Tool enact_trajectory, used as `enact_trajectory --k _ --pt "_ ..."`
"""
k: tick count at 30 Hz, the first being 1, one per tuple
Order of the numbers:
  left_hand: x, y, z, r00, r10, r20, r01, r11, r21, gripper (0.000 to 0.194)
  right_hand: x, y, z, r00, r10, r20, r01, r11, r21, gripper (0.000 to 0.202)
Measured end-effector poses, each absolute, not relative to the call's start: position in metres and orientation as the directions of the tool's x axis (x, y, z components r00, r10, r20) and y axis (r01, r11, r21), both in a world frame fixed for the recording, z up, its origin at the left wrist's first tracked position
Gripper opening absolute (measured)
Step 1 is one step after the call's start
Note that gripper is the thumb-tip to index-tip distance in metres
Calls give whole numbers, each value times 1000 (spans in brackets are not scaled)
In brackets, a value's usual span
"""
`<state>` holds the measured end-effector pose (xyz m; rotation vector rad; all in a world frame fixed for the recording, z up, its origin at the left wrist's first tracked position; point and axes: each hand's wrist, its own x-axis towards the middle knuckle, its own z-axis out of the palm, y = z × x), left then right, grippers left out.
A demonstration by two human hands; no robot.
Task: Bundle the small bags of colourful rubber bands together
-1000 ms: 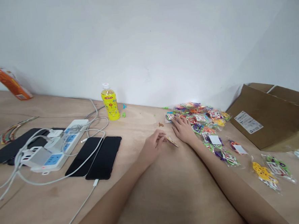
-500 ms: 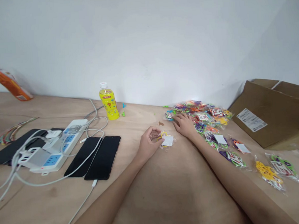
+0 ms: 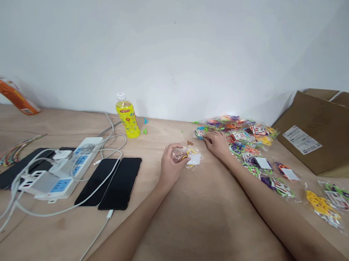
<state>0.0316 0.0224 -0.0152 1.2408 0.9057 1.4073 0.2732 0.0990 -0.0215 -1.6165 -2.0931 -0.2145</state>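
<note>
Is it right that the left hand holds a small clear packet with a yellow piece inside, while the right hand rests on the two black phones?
Not quite. In the head view the right hand rests at the edge of the pile of colourful packets, not on the two black phones. The left hand does hold the small clear packet with a yellow piece.

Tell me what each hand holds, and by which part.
The left hand pinches a small clear packet by its left edge. The right hand holds nothing; it rests on the packet pile.
</note>
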Motion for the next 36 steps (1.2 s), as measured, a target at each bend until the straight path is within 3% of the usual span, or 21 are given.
enact_trajectory --k 5,9,11,14,16,19,21,29,34,36 --pt "29 23 -15 18 981 195 -248 -184 951 51 274 94 -11 -110 833 542 906 308 -291 25" --pt "27 25 -14 -16 992 127 -315 -126 941 69 289 76 3 -351 846 402 799 494 -341 11" --pt "26 26 -12 -38 995 93 -344 -101 934 71 299 73 9 -422 840 342 734 538 -415 13" --pt "26 26 -9 -65 996 53 -346 -72 935 69 307 87 14 -274 877 394 740 454 -496 21" --pt "26 25 -6 -60 998 28 -344 -47 938 66 303 106 13 -196 896 399 828 369 -422 23" --pt "25 22 -4 -39 999 13 -362 -26 932 58 288 135 5 -177 940 291 955 235 -182 30" --pt "23 22 -4 -44 999 11 -383 -27 923 53 278 148 0 -131 958 256 983 159 -94 30" --pt "23 24 -6 102 994 -40 -448 82 890 60 273 143 -8 0 967 255 999 11 -43 26" --pt "25 23 -7 153 988 -10 -442 77 893 69 276 126 0 -81 960 269 996 89 -19 27" --pt "26 23 -8 138 990 4 -433 56 900 70 276 117 7 -132 930 343 981 172 -90 29"
